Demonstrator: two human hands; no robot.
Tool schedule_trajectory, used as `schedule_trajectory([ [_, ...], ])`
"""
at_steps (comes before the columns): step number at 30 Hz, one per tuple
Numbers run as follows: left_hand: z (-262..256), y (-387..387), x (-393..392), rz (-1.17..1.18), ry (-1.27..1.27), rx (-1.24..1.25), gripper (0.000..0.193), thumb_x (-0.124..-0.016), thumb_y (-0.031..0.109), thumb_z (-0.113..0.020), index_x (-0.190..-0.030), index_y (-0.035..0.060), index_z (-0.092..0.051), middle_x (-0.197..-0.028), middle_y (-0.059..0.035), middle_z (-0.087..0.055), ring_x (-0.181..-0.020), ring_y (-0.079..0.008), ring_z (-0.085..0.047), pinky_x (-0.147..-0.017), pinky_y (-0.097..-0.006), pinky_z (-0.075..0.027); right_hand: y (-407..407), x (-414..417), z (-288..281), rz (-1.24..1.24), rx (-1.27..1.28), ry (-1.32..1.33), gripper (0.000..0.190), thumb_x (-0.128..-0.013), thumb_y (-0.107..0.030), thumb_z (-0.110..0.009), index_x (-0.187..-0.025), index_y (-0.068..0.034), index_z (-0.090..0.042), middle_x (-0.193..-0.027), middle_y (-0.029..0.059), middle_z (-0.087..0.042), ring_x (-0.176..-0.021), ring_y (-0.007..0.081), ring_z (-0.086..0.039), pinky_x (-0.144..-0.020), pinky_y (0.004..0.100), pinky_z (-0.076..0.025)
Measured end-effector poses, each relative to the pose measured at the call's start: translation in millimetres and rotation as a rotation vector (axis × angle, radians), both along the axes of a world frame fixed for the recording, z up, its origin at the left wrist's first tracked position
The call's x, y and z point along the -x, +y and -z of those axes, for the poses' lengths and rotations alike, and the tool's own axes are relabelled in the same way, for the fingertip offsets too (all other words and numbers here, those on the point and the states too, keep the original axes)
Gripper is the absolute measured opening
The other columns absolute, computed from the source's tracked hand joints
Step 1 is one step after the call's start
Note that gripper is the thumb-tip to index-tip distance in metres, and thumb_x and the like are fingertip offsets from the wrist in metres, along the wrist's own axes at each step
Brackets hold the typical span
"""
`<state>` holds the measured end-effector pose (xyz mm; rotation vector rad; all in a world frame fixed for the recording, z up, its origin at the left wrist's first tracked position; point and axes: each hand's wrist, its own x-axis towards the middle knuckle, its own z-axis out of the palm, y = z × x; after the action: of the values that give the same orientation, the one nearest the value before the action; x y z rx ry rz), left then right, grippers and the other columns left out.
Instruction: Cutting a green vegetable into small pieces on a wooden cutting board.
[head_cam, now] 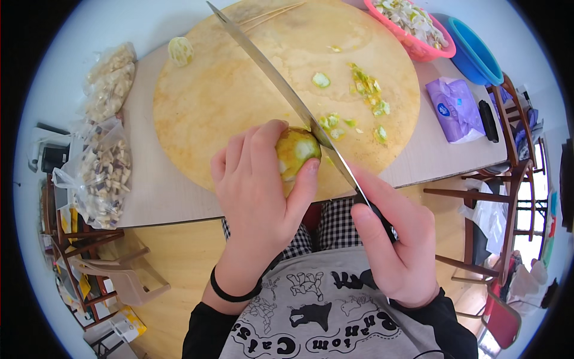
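My left hand (260, 179) grips a round green-and-yellow fruit (298, 151), probably a citrus, against the round wooden cutting board (202, 112). Its rind shows a pale trimmed patch. In my right hand (397, 242) is the black handle of a long kitchen knife (273, 74). The blade slants up and left across the board, its edge at the fruit's right side beside my left thumb. Cut rind pieces (370, 89) and a round rind slice (321, 80) lie to the right of the blade. A pale peeled fruit (180, 51) sits near the board's left rim.
Thin wooden skewers (271, 18) lie at the board's far side. A pink basket (423, 53) of peelings, a blue basin (477, 54), a purple tissue pack (457, 110) and a black object (488, 121) line the right. Plastic bags of cut pieces (103, 179) stand at the left edge.
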<state>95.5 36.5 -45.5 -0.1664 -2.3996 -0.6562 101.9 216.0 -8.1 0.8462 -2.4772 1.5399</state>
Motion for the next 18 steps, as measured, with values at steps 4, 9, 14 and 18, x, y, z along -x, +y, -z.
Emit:
schedule_trajectory([
  [4,4,1,0,-0.004,0.023,-0.002,0.046,-0.080,0.026,-0.069,-0.116,0.0022,-0.054,-0.105,-0.0102,-0.062,-0.097,-0.0282,-0.057,-0.087,-0.0396,-0.036,-3,-5,-6,0.021,-0.014,-0.116,0.037,-0.090,-0.005,-0.062,-0.124,0.008,-0.056,-0.093,0.0226,-0.068,-0.071,0.0333,-0.068,-0.064,0.0348,-0.054],
  [9,4,5,-1,-0.046,0.047,0.049,0.047,-0.078,0.025,-0.070,-0.117,0.0034,-0.053,-0.107,-0.0101,-0.061,-0.098,-0.0277,-0.057,-0.087,-0.0392,-0.035,-24,13,2,0.053,-0.034,-0.022,0.038,-0.091,-0.008,-0.061,-0.125,0.009,-0.055,-0.093,0.0232,-0.068,-0.072,0.0354,-0.067,-0.063,0.0350,-0.054],
  [14,6,5,-1,-0.053,0.062,0.028,0.047,-0.077,0.024,-0.071,-0.116,0.0048,-0.053,-0.107,-0.0104,-0.061,-0.096,-0.0274,-0.057,-0.086,-0.0387,-0.035,-25,19,17,0.063,0.086,-0.008,0.037,-0.092,-0.009,-0.060,-0.125,0.008,-0.055,-0.093,0.0235,-0.068,-0.077,0.0349,-0.069,-0.068,0.0342,-0.054],
  [18,5,2,-3,-0.003,0.050,-0.037,0.050,-0.075,0.022,-0.069,-0.119,0.0040,-0.053,-0.106,-0.0108,-0.062,-0.095,-0.0286,-0.058,-0.085,-0.0393,-0.037,-12,10,8,0.081,0.144,-0.125,0.037,-0.092,-0.005,-0.060,-0.127,0.007,-0.055,-0.097,0.0239,-0.068,-0.084,0.0305,-0.070,-0.075,0.0321,-0.053],
])
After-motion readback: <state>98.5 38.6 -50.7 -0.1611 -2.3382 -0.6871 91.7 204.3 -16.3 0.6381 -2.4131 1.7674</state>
